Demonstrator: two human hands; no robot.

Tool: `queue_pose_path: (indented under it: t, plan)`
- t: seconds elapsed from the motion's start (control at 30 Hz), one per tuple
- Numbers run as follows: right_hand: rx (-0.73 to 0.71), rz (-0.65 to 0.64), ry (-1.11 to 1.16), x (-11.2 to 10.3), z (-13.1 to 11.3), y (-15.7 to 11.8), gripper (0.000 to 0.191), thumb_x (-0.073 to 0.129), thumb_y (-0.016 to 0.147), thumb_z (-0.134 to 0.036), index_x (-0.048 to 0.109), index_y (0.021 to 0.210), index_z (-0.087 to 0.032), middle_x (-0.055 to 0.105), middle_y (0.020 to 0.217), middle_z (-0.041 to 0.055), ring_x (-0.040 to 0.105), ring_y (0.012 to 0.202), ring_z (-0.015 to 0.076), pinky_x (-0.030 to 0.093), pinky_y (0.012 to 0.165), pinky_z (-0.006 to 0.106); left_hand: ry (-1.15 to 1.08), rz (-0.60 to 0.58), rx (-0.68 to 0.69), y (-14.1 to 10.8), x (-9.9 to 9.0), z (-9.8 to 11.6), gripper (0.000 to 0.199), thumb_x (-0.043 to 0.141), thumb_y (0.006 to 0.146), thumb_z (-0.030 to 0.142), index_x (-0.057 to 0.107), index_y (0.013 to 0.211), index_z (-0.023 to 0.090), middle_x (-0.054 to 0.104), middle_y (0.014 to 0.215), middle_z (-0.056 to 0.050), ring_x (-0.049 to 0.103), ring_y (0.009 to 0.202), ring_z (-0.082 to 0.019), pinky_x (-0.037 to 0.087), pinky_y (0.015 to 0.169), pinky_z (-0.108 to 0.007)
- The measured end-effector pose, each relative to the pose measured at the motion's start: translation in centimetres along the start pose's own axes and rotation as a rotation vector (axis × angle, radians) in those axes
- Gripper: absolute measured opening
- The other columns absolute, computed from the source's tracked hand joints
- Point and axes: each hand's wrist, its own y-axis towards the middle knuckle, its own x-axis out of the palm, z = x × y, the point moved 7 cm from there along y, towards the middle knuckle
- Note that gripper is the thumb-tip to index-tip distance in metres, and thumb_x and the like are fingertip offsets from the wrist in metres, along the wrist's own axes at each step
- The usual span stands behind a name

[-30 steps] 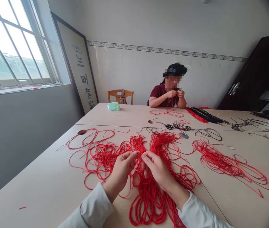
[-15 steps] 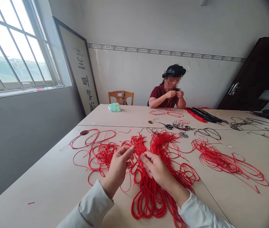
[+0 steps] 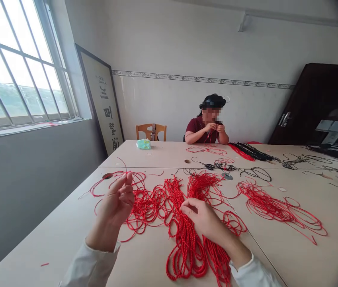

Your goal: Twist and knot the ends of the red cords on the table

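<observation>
My left hand (image 3: 118,201) is raised at the left, thumb and fingers pinching a thin red cord (image 3: 122,162) whose end sticks up above the fingertips. My right hand (image 3: 201,215) hovers over or touches a thick bundle of twisted red cords (image 3: 183,227), its thumb and forefinger pressed together; what lies between them, if anything, cannot be made out. Behind the left hand spreads a loose tangle of red cord (image 3: 147,207). Another red bundle (image 3: 200,185) lies just beyond my right hand, partly covered by it.
Red cords (image 3: 273,205) lie loose to the right. Across the table (image 3: 67,235) a person (image 3: 197,129) works with red cord. Black scissors (image 3: 210,166), black cords (image 3: 255,151) and a green-white packet (image 3: 143,144) lie farther back. A hole (image 3: 107,175) pierces the tabletop at left.
My left hand has moved left and up, away from my right hand, with the red cord in its fingers. My right hand has shifted slightly right and down. The view has tilted up.
</observation>
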Motion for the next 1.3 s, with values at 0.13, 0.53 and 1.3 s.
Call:
queue_pose_path:
  t: [0.13, 0.53, 1.3]
  plan:
    - [-0.107, 0.164, -0.001, 1.2, -2.3, -0.5, 0.015, 0.053, 0.091, -0.029, 0.064, 0.088, -0.021, 0.067, 0.089, 0.005, 0.061, 0.083, 0.02, 0.046, 0.077, 0.032, 0.224, 0.001, 0.017, 0.0, 1.3, -2.8, 0.012, 0.048, 0.092, 0.007, 0.06, 0.09, 0.01, 0.073, 0.084, -0.007, 0.066, 0.051, -0.008, 0.054, 0.044, -0.014]
    - [0.265, -0.305, 0.631, 8.4, -1.1, 1.2, 0.041, 0.068, 0.077, -0.049, 0.057, 0.103, -0.019, 0.056, 0.056, -0.0055, 0.057, 0.05, 0.0135, 0.047, 0.059, 0.028, 0.533, -0.167, -0.031, 0.3, 1.3, -7.3, 0.03, 0.073, 0.074, 0.006, 0.064, 0.101, 0.015, 0.068, 0.12, -0.014, 0.07, 0.094, -0.021, 0.059, 0.073, -0.024]
    - [-0.113, 0.004, -0.038, -3.6, -2.2, 4.3, 0.017, 0.06, 0.085, -0.033, 0.069, 0.081, -0.018, 0.062, 0.071, 0.0007, 0.053, 0.066, 0.0157, 0.041, 0.063, 0.029, 0.956, -0.301, -0.097, 1.7, -1.5, -8.1, 0.03, 0.079, 0.068, 0.039, 0.068, 0.077, 0.013, 0.05, 0.06, 0.003, 0.028, 0.047, -0.004, 0.017, 0.044, -0.019]
